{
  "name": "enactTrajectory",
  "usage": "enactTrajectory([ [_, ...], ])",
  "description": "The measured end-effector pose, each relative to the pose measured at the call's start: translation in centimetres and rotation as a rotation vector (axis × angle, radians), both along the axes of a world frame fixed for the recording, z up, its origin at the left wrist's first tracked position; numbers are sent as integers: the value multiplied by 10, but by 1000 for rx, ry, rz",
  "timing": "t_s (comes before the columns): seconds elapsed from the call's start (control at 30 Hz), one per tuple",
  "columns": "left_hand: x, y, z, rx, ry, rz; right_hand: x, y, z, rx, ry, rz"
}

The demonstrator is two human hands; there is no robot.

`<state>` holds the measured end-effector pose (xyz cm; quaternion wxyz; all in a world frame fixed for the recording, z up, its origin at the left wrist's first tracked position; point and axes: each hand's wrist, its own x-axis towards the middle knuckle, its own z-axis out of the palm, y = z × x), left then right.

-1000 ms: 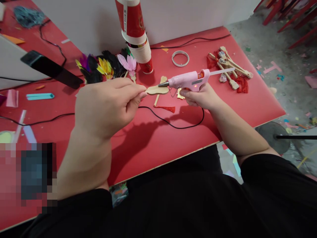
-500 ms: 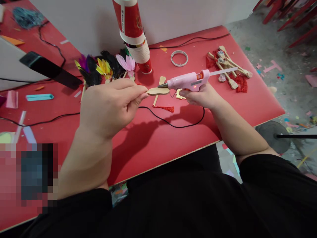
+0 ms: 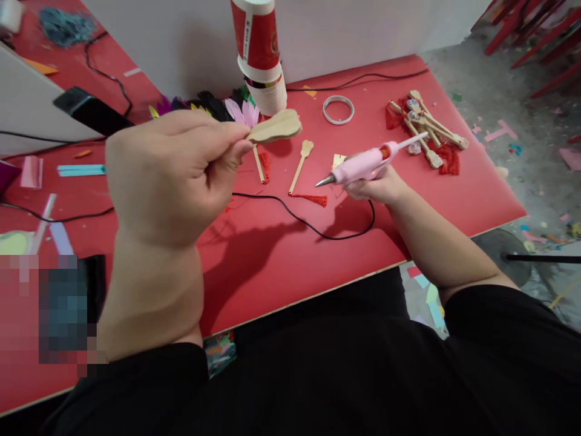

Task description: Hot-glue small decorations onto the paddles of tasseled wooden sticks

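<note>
My left hand pinches a small flat wooden piece by its narrow end and holds it raised over the table. A pink hot glue gun is gripped in my right hand, its metal nozzle pointing left and down, apart from the wooden piece. A white glue stick sticks out of the gun's back. Between my hands, a wooden stick with a paddle-shaped end lies on the table, a red tassel at its lower tip. Another thin stick with red thread lies left of it.
On the red table, stacked paper cups stand at the back beside coloured feathers. A tape ring and a pile of tasselled wooden sticks lie to the right. A black cord loops beneath my hands.
The glue gun's nozzle has come away from the wooden piece and dropped lower, to the right. My left hand has lifted the piece up and tilted it.
</note>
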<state>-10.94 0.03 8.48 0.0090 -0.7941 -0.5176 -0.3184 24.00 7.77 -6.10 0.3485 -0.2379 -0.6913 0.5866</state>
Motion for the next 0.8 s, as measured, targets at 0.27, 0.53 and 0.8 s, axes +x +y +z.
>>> enactTrajectory([
  [0.27, 22, 44, -77, -118, -29, -81, 11, 15, 23, -276, 236, -204],
  [0.53, 53, 88, -134, -451, 128, 152, 5, 26, 18, -315, 454, -383],
  [0.8, 81, 86, -131, -525, 269, 238, -13, 23, 12, -389, 384, -426],
])
